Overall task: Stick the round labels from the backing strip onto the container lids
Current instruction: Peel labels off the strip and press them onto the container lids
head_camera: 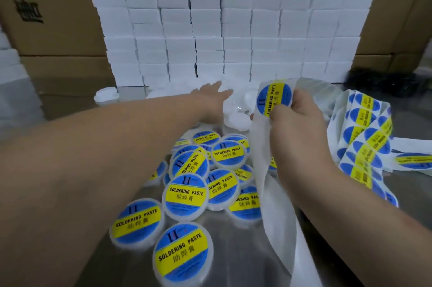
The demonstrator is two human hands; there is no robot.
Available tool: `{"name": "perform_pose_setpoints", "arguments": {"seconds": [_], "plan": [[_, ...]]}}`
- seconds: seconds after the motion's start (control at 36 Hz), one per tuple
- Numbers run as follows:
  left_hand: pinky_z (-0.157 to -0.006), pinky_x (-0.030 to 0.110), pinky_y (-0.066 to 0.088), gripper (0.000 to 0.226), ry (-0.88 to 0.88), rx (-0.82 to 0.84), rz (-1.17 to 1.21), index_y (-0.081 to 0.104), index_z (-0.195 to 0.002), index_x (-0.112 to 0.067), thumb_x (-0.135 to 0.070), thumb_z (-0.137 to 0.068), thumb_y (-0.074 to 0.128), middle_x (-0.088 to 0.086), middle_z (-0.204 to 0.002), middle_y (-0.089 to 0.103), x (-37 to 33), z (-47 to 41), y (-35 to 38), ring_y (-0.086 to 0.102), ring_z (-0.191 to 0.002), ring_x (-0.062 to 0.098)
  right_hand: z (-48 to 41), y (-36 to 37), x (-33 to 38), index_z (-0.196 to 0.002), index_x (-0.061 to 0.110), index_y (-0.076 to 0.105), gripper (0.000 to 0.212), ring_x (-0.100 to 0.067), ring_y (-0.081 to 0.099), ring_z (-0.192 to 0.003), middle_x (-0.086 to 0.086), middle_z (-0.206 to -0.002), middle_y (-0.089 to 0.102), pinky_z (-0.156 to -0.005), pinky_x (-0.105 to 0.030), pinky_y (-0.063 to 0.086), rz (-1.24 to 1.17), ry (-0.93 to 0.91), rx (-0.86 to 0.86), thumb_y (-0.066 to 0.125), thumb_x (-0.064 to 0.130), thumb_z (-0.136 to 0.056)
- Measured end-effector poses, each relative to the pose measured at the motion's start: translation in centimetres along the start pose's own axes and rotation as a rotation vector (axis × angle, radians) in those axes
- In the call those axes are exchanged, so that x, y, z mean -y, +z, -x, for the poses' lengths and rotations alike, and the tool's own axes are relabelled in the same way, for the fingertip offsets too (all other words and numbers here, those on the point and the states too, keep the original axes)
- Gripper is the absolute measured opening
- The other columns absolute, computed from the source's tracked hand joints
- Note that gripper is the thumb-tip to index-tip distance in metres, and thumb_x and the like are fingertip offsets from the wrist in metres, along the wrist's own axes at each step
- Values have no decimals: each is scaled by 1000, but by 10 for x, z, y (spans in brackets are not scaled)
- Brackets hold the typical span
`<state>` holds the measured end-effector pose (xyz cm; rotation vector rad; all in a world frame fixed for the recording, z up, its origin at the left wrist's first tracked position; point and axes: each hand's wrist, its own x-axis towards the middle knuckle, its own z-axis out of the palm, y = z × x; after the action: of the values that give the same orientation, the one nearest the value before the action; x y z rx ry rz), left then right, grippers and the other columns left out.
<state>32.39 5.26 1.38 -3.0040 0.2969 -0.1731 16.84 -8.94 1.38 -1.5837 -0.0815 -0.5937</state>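
L hand is stretched out fwd over the far part of the table, fingers straight and spread, holding nothing; its tips are over a heap of plain white lids, and it's too blurred there to tell if they touch one. R hand is raised at centre-right, thumb and fingers pinching the backing strip near its top end. One round label, blue w/ a yellow band reading SOLDERING PASTE, sits on the strip just above the thumb, tilted on its side. The bare white part of the strip hangs down from the hand to the table's near edge. To the R, a long stretch of the strip w/ more labels lies in loose folds on the table. In front of the person, btwn the two arms, is a pile of labelled lids, overlapping, label sides up. One plain lid sits apart at far L. Behind the lids stands a wall of stacked white boxes, w/ brown cartons either side.
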Motion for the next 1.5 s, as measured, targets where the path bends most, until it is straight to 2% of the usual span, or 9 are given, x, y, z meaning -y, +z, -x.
{"name": "perform_pose_setpoints", "arguments": {"seconds": [0.08,0.14,0.33,0.5,0.69,0.83,0.97,1.33,1.5], "plan": [[-73,33,42,42,44,-49,-179,50,-119,-25,-26,-79,62,4,-134,43,-10,0,3,49,-106,26,2,2,2,-90,5,50,20,-36,55,-75,-13,-81,60,-68,-43,49,13,3,33,37,0,-75],[-52,26,31,17,62,-169,-254,57,-96,-19,-21,-79,60,2,-100,55,-13,2,3,47,-76,23,3,3,3,-90,7,52,23,-39,58,-85,-16,-88,63,-75,-49,51,26,10,44,37,-1,-74],[-63,30,36,22,-54,-405,88,61,-98,-9,-18,-91,42,7,-104,57,-3,13,-11,53,-84,27,2,1,3,-90,14,53,22,-18,51,-64,5,-70,57,-59,-30,42,74,33,61,40,2,-77],[-48,25,20,29,-289,-559,863,32,-58,-18,-21,-78,52,-1,-68,35,-11,52,-37,32,-54,17,5,5,2,-90,14,54,22,-11,42,-54,9,-59,48,-55,-26,33,64,66,126,43,1,-76],[-35,16,26,14,-251,-610,1107,39,-71,-20,-13,-83,41,-7,-67,39,-18,118,-51,33,-53,12,12,4,10,-87,19,58,29,-8,49,-63,2,-78,59,-56,-22,40,7,56,276,44,-4,-76],[-60,20,37,35,-145,-548,1122,46,-124,-36,-29,-89,49,-18,-96,49,-27,153,-46,47,-65,3,13,4,12,-90,17,63,34,-12,55,-69,-7,-89,67,-59,-23,47,46,17,354,44,-6,-76],[-80,17,34,23,-92,-563,946,57,-112,-37,-35,-89,50,-9,-112,55,-34,163,-28,49,-105,3,15,5,10,-81,27,65,34,-3,61,-70,12,-77,68,-62,-25,49,83,-39,381,47,-2,-77],[-76,15,30,29,52,-647,700,63,-113,-30,-22,-86,55,-14,-100,41,-27,169,-17,40,-95,0,18,6,7,-71,25,61,19,1,53,-57,10,-63,62,-53,-18,43,227,-160,431,56,15,-87],[-74,10,27,31,57,-645,696,62,-114,-27,-21,-85,55,-13,-105,42,-22,169,-14,34,-91,-9,22,6,13,-75,25,66,22,-19,63,-76,-6,-82,69,-75,-42,52,137,-126,516,55,9,-86]]}}
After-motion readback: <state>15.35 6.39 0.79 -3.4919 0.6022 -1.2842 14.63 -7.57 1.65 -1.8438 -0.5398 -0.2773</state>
